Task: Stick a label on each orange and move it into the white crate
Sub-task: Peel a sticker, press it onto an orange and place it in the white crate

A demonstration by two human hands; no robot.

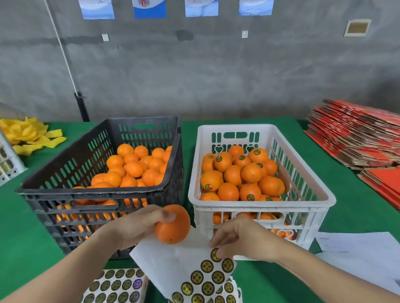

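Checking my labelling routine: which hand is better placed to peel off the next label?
Right. The right hand pinches a label on the sticker sheet; the left hand is busy holding the orange.

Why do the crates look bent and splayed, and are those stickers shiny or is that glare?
Head view: the wide lens bows everything, so the black crate and white crate lean apart; light is soft and even, shadows faint; the sticker sheet glints rainbow where the right hand pinches a sticker, likely foil, not glare; the orange in the left hand looks sharp; the posters look soft.
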